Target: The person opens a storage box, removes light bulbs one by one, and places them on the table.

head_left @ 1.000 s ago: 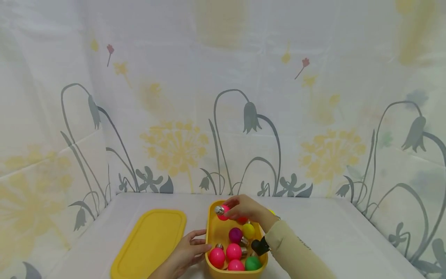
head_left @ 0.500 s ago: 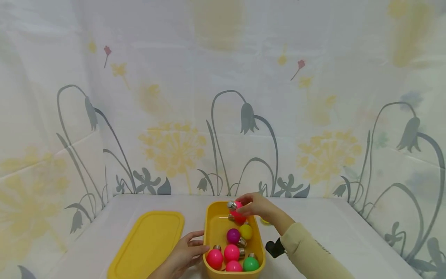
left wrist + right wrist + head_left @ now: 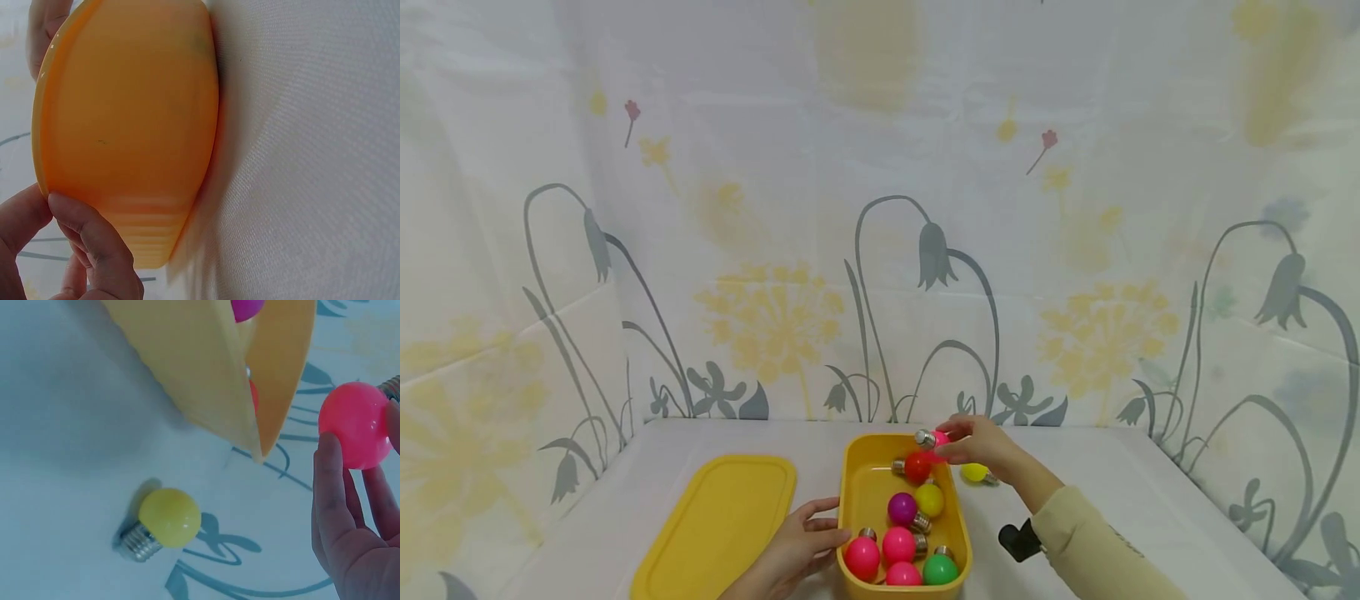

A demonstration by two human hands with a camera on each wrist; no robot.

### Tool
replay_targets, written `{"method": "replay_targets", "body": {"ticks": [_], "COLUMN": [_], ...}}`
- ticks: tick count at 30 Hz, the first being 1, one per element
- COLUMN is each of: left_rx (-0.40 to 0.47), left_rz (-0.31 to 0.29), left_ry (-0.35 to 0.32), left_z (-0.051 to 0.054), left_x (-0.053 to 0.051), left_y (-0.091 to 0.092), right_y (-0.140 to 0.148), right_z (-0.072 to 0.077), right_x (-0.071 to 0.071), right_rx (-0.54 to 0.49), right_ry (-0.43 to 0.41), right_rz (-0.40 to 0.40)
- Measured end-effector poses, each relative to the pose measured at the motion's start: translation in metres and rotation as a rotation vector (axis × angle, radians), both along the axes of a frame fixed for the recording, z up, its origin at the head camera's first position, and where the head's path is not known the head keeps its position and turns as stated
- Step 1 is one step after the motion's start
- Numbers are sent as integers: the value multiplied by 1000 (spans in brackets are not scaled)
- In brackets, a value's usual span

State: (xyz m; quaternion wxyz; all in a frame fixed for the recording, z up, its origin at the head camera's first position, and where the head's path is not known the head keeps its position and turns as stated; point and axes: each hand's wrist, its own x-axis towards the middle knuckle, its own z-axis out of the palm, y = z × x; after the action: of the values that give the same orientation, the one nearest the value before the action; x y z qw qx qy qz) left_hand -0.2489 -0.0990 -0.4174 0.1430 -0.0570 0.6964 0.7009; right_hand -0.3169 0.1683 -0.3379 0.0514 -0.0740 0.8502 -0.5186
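Note:
My right hand (image 3: 983, 448) pinches a pink light bulb (image 3: 354, 428) by its round globe, its metal screw base pointing left in the head view. It is held up over the far right corner of a yellow plastic box (image 3: 868, 487). With thumb and fingers, my left hand (image 3: 801, 543) grips the box's left rim. Inside lie a red bulb (image 3: 917, 467), a yellow bulb (image 3: 929, 500), a purple bulb (image 3: 902, 508), a green bulb (image 3: 940, 570) and several pink ones (image 3: 862, 557). Another yellow bulb (image 3: 170, 517) rests on the table, outside the box's right wall.
A flat yellow lid (image 3: 718, 517) lies on the white table (image 3: 1135, 492), left of the box. Behind the table hangs a flower-printed curtain (image 3: 880, 250). A black wrist camera (image 3: 1019, 540) sticks out beneath my right sleeve.
My right hand has carried the pink bulb rightward, from above the box's far left part to its far right corner. The red bulb and the outside yellow bulb show more. My left hand stays put.

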Motion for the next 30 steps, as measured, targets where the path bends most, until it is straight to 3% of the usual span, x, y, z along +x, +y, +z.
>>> {"method": "replay_targets", "body": {"ticks": [15, 30], "left_rx": [-8, 9], "left_rz": [13, 11], "left_ry": [1, 3], "left_z": [3, -5], "left_x": [1, -3], "left_y": [1, -1], "right_y": [33, 69], "right_z": [-17, -37], "right_x": [5, 4], "right_rx": [40, 46], "right_ry": [35, 59], "right_rz": [-112, -181]}}
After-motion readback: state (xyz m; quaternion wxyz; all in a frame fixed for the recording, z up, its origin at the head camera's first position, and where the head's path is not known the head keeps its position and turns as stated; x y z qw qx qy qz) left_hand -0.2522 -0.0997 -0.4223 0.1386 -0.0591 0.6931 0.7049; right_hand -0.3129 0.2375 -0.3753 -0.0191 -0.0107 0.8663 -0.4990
